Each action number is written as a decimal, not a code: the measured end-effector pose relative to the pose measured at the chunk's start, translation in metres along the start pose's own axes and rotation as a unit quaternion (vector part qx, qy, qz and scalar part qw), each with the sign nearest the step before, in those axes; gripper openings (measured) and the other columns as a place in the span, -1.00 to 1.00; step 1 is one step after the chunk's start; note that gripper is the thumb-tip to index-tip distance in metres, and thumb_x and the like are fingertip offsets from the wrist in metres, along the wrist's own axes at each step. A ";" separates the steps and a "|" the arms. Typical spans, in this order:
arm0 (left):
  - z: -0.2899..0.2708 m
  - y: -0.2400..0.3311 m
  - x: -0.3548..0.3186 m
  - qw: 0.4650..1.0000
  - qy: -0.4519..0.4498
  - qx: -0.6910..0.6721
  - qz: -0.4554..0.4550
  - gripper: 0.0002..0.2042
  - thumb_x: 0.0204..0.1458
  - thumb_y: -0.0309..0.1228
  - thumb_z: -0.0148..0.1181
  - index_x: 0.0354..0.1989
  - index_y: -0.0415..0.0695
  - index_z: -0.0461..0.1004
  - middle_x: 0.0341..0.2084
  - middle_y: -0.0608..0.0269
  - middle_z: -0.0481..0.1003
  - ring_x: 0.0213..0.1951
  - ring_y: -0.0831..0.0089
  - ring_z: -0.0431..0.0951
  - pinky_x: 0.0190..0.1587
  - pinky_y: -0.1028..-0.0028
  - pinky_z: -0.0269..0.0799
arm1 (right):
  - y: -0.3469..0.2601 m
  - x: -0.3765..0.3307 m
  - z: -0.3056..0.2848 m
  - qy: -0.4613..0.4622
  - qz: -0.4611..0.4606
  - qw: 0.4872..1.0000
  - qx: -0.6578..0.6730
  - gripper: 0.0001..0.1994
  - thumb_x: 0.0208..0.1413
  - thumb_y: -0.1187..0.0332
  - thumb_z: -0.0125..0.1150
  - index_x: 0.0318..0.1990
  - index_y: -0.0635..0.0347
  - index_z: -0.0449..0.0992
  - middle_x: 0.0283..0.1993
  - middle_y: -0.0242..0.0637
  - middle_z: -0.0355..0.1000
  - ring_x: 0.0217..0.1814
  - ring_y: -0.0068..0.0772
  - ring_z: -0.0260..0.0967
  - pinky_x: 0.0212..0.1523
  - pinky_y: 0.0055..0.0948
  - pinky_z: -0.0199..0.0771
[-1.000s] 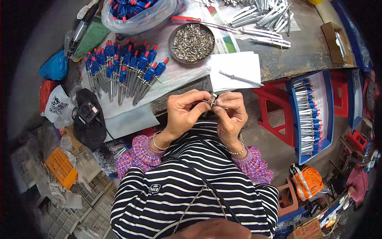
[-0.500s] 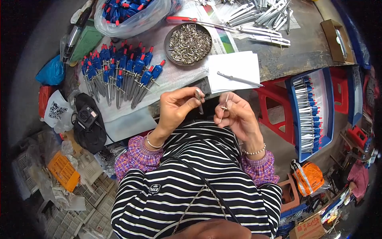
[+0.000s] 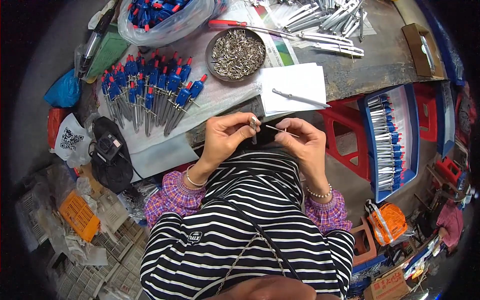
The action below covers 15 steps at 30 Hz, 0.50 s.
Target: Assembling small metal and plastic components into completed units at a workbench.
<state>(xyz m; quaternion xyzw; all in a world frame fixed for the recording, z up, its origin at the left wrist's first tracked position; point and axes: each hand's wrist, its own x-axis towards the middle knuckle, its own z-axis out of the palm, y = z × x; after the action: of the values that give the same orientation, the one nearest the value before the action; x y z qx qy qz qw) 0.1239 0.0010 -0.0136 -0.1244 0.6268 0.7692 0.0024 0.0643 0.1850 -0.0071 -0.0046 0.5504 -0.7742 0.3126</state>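
Above my lap, at the table's front edge, my left hand pinches a short, dark metal piece between thumb and forefinger. It stands roughly upright, with a shiny upper end. Just to the right, my right hand holds a thin metal rod in its fingertips. The rod lies nearly level, its left end close to the metal piece but apart from it. My fingers cover part of both. Beyond my hands, a single metal leg rests on a stack of white paper.
A round bowl of small metal fittings stands behind. Left of it lie several metal compasses with blue-and-red heads. A red-handled screwdriver and loose metal legs lie farther back. A blue tray of compasses sits at right by a red stool.
The rod in my right hand has turned from upright to nearly level, its end now pointing at my left hand. My right hand has turned with it; the left keeps its pinch.
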 end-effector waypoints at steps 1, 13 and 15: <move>0.000 0.000 0.000 1.000 -0.005 0.003 -0.001 -0.85 -0.03 -0.64 0.18 -0.26 -0.32 0.51 -0.40 0.20 0.53 -0.34 0.56 0.51 -0.27 0.64 0.42 | -0.001 0.000 0.000 0.007 -0.023 1.000 0.000 -0.81 -0.07 0.57 0.29 -0.24 0.35 0.51 -0.27 -0.36 0.45 -0.27 -0.65 0.40 -0.26 -0.70 0.41; -0.001 0.002 0.003 0.999 -0.031 -0.007 0.006 -0.88 -0.06 -0.60 0.23 -0.33 -0.33 0.52 -0.41 0.15 0.50 -0.36 0.48 0.48 -0.29 0.58 0.38 | -0.012 -0.003 0.010 -0.054 -0.173 0.942 -0.281 -0.80 -0.14 0.51 0.30 -0.28 0.30 0.54 -0.38 -0.23 0.51 -0.39 -0.41 0.48 -0.38 -0.55 0.43; -0.002 0.001 0.003 0.999 -0.038 -0.005 0.007 -0.88 -0.07 -0.59 0.24 -0.34 -0.33 0.52 -0.41 0.14 0.49 -0.36 0.47 0.47 -0.30 0.57 0.38 | -0.007 -0.002 0.011 -0.054 -0.226 0.928 -0.290 -0.80 -0.14 0.49 0.30 -0.28 0.27 0.54 -0.40 -0.21 0.48 -0.47 -0.30 0.46 -0.51 -0.51 0.41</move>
<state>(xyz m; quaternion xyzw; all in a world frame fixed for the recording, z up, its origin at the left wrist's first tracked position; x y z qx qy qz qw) 0.1207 -0.0020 -0.0135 -0.0907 0.6234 0.7764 0.0199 0.0665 0.1782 0.0038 -0.2614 0.7176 -0.6293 0.1436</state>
